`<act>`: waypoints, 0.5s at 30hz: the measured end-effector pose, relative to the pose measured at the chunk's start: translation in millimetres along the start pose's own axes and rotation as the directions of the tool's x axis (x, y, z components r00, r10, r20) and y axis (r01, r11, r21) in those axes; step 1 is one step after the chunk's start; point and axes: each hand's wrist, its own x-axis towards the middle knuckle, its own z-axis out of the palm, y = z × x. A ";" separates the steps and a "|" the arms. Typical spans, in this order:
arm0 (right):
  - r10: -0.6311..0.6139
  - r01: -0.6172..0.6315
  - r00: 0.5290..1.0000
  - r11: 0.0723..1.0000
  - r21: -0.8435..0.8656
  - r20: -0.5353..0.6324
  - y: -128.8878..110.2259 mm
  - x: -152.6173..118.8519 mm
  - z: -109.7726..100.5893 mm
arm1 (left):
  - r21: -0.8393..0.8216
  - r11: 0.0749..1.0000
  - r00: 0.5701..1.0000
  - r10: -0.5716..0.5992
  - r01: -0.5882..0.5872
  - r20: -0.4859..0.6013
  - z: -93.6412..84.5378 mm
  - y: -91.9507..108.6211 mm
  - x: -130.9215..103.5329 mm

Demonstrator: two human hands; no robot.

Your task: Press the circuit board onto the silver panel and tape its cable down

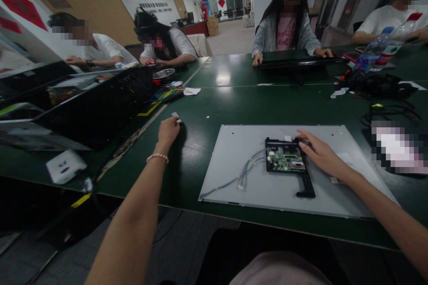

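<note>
A small white piece of tape or paper (175, 116) sticks out from the fingertips of my left hand (169, 132), which is closed above the table left of the panel. My right hand (319, 153) is open, its fingers stretched over the upper right corner of a black plastic bracket (309, 182). This bracket lies on a flat grey metal panel (230, 151) and frames a green circuit board (286, 161). Grey cables (247, 169) run from the board's left side towards the panel's lower left corner. A white tab (287, 138) shows at the bracket's top edge.
Green tabletop (234, 102) surrounds the panel. Left stand black monitor casings (100, 111), a white box (66, 166) and coloured wires (167, 94). A phone (397, 147), black cables (377, 82) and bottles (391, 44) lie right. Several people sit around; one holds a black screen (297, 63).
</note>
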 end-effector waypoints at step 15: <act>-0.098 0.096 0.995 0.992 -0.087 -0.019 5.1 0.1 1.7 | 0.130 0.862 0.862 0.502 -0.491 -0.072 -36.4 97.9 -94.4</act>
